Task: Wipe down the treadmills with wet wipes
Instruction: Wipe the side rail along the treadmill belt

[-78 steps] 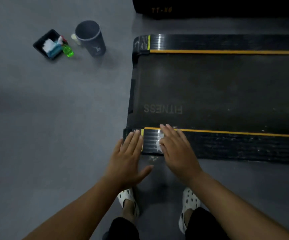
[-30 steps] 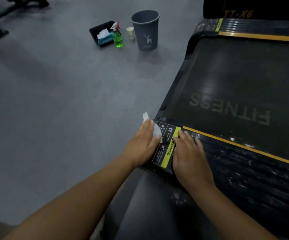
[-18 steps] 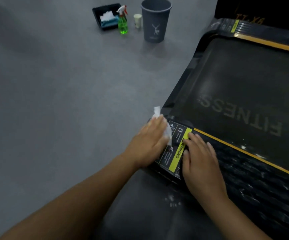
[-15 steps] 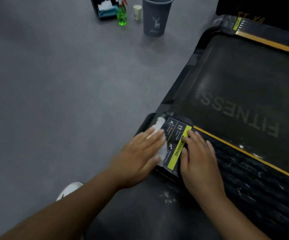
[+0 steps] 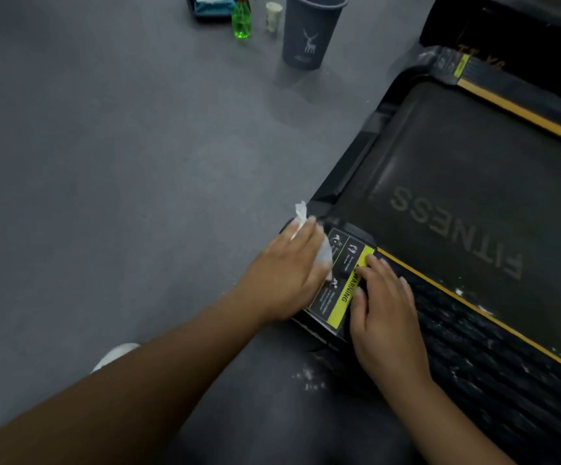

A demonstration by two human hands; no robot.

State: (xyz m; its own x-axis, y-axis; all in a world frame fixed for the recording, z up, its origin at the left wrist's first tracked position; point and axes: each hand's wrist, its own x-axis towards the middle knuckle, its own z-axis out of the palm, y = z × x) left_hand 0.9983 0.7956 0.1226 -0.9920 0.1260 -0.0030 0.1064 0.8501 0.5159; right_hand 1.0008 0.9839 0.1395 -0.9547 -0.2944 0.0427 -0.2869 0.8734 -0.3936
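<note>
Treadmill [image 5: 474, 182] corner: your left hand [image 5: 286, 276], fingers straight, pressed a white wipe [image 5: 326, 260] flat against the deck's end, beside the warning label [image 5: 341, 298]. Your right hand [image 5: 386, 313] lay open on the side rail, fingertips touching the label's yellow strip. Bin [image 5: 309, 35] stood well apart.

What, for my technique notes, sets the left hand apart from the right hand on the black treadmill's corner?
The left hand presses a crumpled white wet wipe onto the black treadmill; the right hand holds nothing. The left hand lies left of the yellow warning label; the right hand rests at its right edge, on the ribbed side rail. Both lie flat, fingers fairly straight.
</note>
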